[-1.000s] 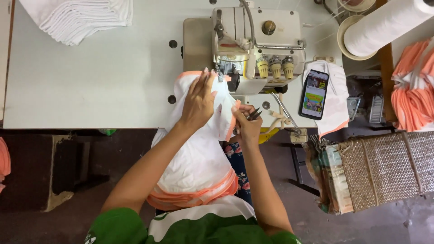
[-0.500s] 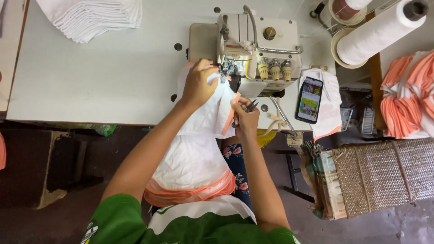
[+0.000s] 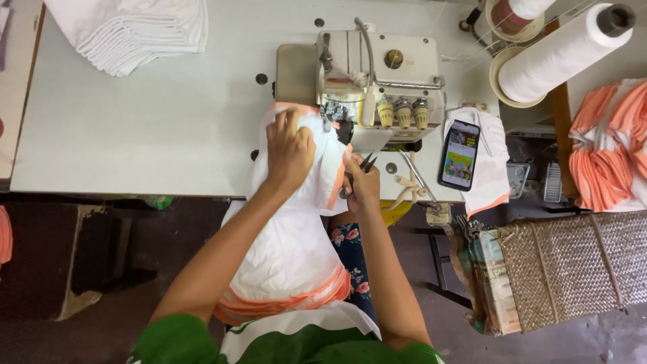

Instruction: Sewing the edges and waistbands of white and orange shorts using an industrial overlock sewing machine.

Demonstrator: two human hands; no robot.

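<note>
Our left hand (image 3: 288,152) stays flat, fingers spread, on white-orange cloth (image 3: 296,249) at sewing machine (image 3: 377,81). Right hand (image 3: 362,185) still grips small snips (image 3: 364,165) beside cloth edge. Little changed.

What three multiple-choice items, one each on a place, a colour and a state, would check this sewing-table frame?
1. Where does the phone lie?
A. On a white cloth right of the sewing machine
B. On the folded stack at the table's far left
C. In the woven basket

2. What colour is the trim on the white fabric under the hands?
A. Blue
B. Orange
C. Black

3. What is the left hand doing?
A. Hanging clear of the table
B. Pressing flat on the fabric beside the machine
C. Holding the thread cone

Answers: 1 A, the phone rests on a cloth just right of the sewing machine. 2 B, orange bands edge the fabric. 3 B, the palm lies spread on the fabric, while the right hand grips small scissors.
</note>
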